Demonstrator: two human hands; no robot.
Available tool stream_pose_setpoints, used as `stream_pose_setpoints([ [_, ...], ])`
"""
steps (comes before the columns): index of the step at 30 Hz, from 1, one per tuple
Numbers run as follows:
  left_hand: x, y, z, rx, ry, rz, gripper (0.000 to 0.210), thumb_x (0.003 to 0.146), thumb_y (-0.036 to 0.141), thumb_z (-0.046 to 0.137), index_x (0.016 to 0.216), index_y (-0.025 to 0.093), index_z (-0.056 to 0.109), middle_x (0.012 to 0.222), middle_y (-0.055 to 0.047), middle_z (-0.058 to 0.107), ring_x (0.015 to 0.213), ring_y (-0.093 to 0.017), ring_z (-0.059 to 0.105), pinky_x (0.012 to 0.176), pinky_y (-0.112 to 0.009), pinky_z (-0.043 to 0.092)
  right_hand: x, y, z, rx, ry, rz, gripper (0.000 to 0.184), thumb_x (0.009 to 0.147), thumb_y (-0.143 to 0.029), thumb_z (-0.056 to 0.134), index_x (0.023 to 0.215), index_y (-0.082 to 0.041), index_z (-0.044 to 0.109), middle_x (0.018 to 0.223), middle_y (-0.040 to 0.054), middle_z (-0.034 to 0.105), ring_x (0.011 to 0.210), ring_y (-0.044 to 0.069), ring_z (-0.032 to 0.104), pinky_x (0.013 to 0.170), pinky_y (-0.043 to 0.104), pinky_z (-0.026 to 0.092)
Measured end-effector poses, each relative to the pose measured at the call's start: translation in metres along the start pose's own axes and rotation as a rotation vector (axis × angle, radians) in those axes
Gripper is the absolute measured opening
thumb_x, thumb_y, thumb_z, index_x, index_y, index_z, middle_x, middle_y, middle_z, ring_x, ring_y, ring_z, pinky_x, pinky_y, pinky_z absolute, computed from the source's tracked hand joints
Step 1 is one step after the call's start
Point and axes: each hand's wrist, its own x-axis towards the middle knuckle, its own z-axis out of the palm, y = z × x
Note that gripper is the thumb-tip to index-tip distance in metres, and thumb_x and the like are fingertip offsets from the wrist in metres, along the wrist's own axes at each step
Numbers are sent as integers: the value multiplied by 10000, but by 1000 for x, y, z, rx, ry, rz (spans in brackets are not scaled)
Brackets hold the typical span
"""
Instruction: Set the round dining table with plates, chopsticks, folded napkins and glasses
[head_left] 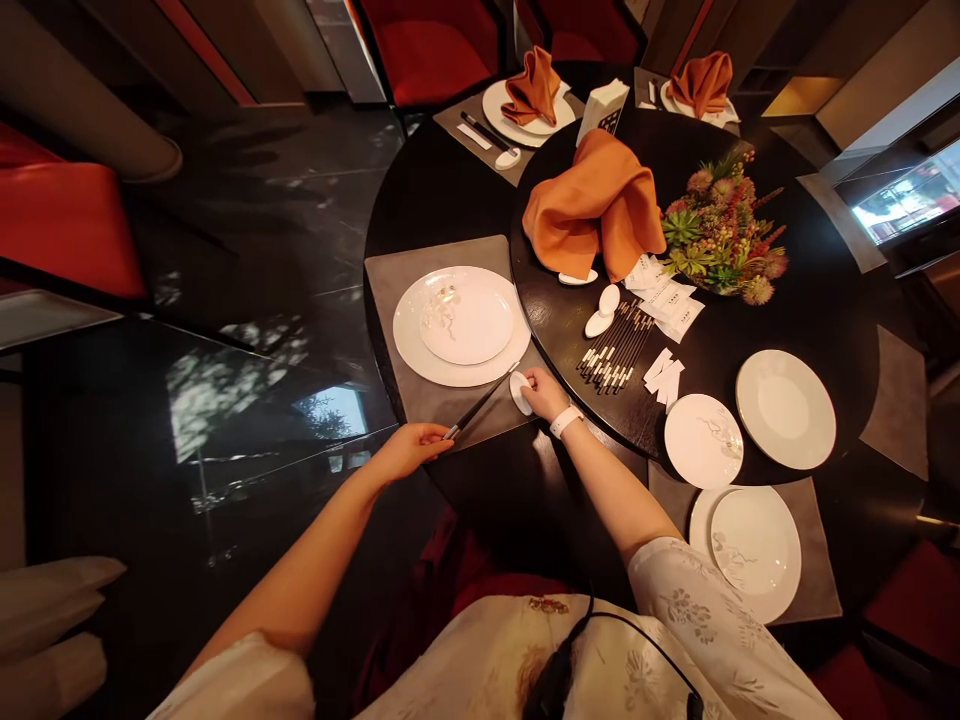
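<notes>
My left hand (421,446) pinches the near end of a pair of dark chopsticks (481,402). They slant over the grey placemat (439,402), their far tips close to a small white oval rest (518,393). On that rest the fingers of my right hand (543,393) are closed, gripping its right side. Just beyond both hands, a white plate with a floral print (469,318) lies on a larger white plate (405,335). Whether the chopstick tips touch the rest is hard to see.
On the round turntable (551,325) lie several chopsticks (615,350), white packets (671,305), orange napkins (600,200) and a flower arrangement (724,230). More plates (786,410) stand at the right. Red chairs (442,50) surround the dark table.
</notes>
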Motion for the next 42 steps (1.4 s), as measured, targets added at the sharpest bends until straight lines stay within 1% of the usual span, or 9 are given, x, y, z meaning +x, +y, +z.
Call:
stream_pose_setpoints([
  [3,17,-5,-9,98,-41,54,527,555,588,759,843,147,751,606,-10,640,573,-149,533,549,-257,403,-4,-4,-4,-290,59,-79,309,806,-228,680,1107,-169,636,1109,99,634,1078,235,601,980,367,471],
  [5,27,-9,-15,185,-32,74,504,577,579,730,838,148,755,593,-10,636,556,-152,526,528,-256,377,-13,-5,-2,-411,89,-30,480,752,-353,780,1162,-167,614,1170,137,585,1100,273,591,976,397,468],
  [7,34,-11,-19,296,-7,89,469,610,557,696,844,155,757,607,-17,647,562,-163,536,526,-261,367,-22,-4,3,-452,96,17,547,733,-389,809,1183,-171,588,1180,136,558,1061,265,606,932,379,485],
  [12,42,-13,-23,564,114,216,317,722,440,618,869,191,746,845,-67,722,705,-205,612,657,-297,445,-31,-1,17,-420,131,47,416,845,-313,702,1203,-154,562,1187,126,549,1014,230,618,878,323,497],
  [17,41,-20,-21,644,259,319,354,796,420,589,1014,166,704,940,-82,650,688,-175,594,703,-305,490,-28,1,20,-349,158,61,437,859,-304,682,1251,-155,558,1198,134,547,995,230,621,891,327,500],
  [25,43,-33,-21,645,288,389,306,845,355,544,1045,173,688,945,-65,597,665,-164,570,719,-321,492,-26,9,28,-270,221,38,474,828,-267,703,1267,-146,571,1171,135,555,972,237,620,911,348,511],
  [36,47,-23,-27,615,324,410,354,811,412,517,990,164,695,903,-78,597,646,-177,566,695,-334,497,-30,7,35,-214,248,34,539,796,-244,726,1296,-122,568,1195,165,551,972,234,605,916,368,515],
  [39,40,-20,-28,582,343,412,443,788,510,531,1006,153,680,916,-83,591,624,-173,569,724,-363,522,-35,4,15,-199,251,3,527,753,-289,761,1238,-150,606,1142,134,591,927,223,609,900,364,514],
  [42,23,-18,-31,548,420,399,560,763,597,545,1080,149,657,962,-89,593,637,-176,581,751,-385,542,-30,10,-49,-192,355,-39,303,843,-344,652,1100,-184,660,941,68,644,893,217,616,891,358,502],
])
